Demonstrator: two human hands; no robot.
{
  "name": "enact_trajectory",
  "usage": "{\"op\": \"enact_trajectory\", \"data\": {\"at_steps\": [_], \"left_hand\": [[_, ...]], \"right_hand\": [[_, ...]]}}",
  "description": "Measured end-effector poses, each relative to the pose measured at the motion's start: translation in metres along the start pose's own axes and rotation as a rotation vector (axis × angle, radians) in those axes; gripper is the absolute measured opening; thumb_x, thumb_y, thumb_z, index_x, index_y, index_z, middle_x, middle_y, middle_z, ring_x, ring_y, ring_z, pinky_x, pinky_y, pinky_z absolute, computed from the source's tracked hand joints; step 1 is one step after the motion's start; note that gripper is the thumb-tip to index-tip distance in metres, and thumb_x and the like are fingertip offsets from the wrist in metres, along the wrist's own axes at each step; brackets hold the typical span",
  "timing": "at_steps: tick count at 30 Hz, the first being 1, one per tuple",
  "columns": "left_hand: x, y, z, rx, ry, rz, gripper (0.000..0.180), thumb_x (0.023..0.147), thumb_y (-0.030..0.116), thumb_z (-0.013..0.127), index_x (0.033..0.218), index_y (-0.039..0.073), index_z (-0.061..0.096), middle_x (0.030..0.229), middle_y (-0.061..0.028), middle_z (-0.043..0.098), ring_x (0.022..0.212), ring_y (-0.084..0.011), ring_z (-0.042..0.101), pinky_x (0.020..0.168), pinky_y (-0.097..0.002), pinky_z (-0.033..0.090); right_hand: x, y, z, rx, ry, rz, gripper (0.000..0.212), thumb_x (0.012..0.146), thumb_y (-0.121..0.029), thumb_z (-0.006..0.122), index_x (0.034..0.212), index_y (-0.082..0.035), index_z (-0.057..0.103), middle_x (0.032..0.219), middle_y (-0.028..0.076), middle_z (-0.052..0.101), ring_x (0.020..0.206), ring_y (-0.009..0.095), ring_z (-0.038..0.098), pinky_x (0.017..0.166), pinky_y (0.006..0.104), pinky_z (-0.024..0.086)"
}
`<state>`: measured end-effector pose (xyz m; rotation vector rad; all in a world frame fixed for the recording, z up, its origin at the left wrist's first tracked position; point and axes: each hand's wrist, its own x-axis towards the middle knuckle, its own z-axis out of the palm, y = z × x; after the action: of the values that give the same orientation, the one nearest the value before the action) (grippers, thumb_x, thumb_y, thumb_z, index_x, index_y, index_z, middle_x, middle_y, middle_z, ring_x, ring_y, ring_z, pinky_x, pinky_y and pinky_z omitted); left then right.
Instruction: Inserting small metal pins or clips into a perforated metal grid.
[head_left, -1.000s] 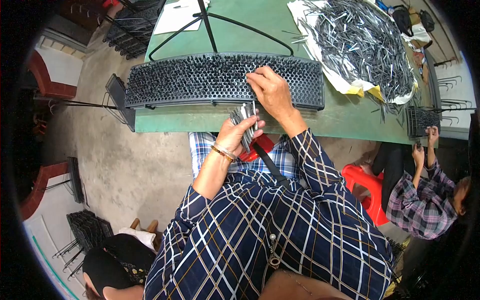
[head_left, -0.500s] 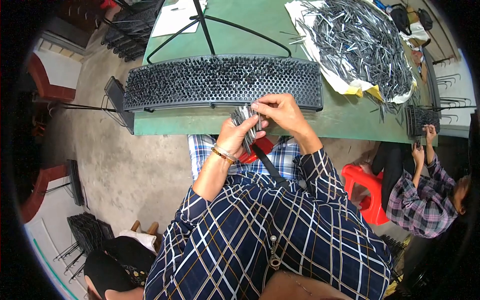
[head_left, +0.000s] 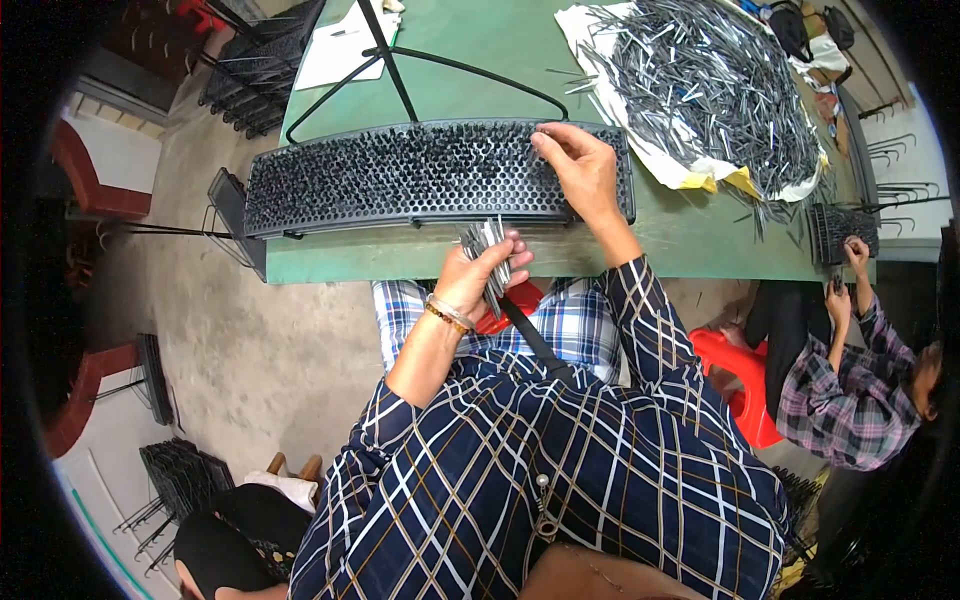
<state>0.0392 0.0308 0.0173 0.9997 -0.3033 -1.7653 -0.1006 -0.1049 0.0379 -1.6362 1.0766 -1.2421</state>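
Observation:
My left hand (head_left: 465,280), with bracelets at the wrist, is closed round a bundle of thin grey metal-looking strips (head_left: 484,243). It is in front of the table edge, over my lap. A long black rack (head_left: 490,192), its top full of small round holes, stands on the green table before me. Dark pieces fill many holes toward its left and back; bare holes show along the front and right. My right hand (head_left: 588,172) is over the rack's right part, thumb and forefinger pinched at the back rows. What lies in that pinch is too small to make out.
A big heap of loose strips (head_left: 715,95) lies on a white sheet at the table's right. Black metal rods (head_left: 400,80) rise behind the rack, near white paper (head_left: 338,50). At right, a co-worker (head_left: 850,400) handles a similar rack (head_left: 838,232). A red stool (head_left: 738,385) stands between us.
My right hand has moved from the bundle up and forward to the rack's back right rows. My left hand keeps the bundle in nearly the same place. The view has shifted slightly.

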Motion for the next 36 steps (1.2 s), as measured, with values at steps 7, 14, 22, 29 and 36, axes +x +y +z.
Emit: {"op": "enact_trajectory", "data": {"at_steps": [7, 14, 22, 29, 36], "left_hand": [[0.000, -0.004, -0.006, -0.033, -0.003, -0.023, 0.021, 0.086, 0.010, 0.059, 0.104, -0.001, 0.056, 0.094, -0.0101, 0.061, 0.088, -0.0224, 0.064, 0.069, -0.0318, 0.057], [0.000, -0.004, -0.005, -0.041, -0.009, -0.062, 0.021, 0.088, 0.008, 0.055, 0.106, -0.003, 0.055, 0.091, -0.0093, 0.059, 0.089, -0.0229, 0.064, 0.066, -0.0296, 0.057], [0.001, -0.006, -0.009, -0.049, -0.028, -0.057, 0.021, 0.087, 0.009, 0.057, 0.105, -0.002, 0.055, 0.090, -0.0089, 0.059, 0.087, -0.0241, 0.064, 0.068, -0.0306, 0.057], [-0.001, -0.005, -0.009, -0.039, -0.032, -0.069, 0.021, 0.087, 0.009, 0.057, 0.105, -0.002, 0.055, 0.091, -0.0091, 0.059, 0.088, -0.0237, 0.064, 0.068, -0.0299, 0.057], [-0.002, -0.007, -0.011, -0.052, -0.056, -0.075, 0.022, 0.087, 0.009, 0.057, 0.106, -0.002, 0.055, 0.092, -0.0089, 0.058, 0.089, -0.0233, 0.064, 0.069, -0.0304, 0.057]], "right_hand": [[-0.007, 0.007, 0.013, -0.146, 0.041, -0.092, 0.020, 0.081, -0.015, 0.068, 0.095, 0.000, 0.067, 0.083, 0.006, 0.068, 0.072, 0.009, 0.062, 0.065, 0.0220, 0.048], [-0.015, 0.005, 0.019, -0.191, 0.127, -0.211, 0.018, 0.080, -0.012, 0.068, 0.094, -0.001, 0.068, 0.086, 0.009, 0.069, 0.071, 0.010, 0.063, 0.062, 0.0232, 0.049], [-0.016, 0.003, 0.015, -0.468, 0.104, -0.531, 0.015, 0.077, -0.010, 0.069, 0.090, -0.003, 0.067, 0.085, 0.011, 0.067, 0.074, 0.024, 0.065, 0.066, 0.0314, 0.050], [-0.016, -0.001, 0.015, -0.521, 0.046, -0.565, 0.015, 0.076, -0.011, 0.068, 0.090, -0.003, 0.066, 0.083, 0.010, 0.067, 0.075, 0.025, 0.064, 0.068, 0.0334, 0.050], [-0.015, 0.006, 0.015, -0.435, 0.046, -0.442, 0.012, 0.077, -0.010, 0.067, 0.087, -0.003, 0.067, 0.085, 0.011, 0.067, 0.078, 0.025, 0.064, 0.069, 0.0336, 0.050]]}}
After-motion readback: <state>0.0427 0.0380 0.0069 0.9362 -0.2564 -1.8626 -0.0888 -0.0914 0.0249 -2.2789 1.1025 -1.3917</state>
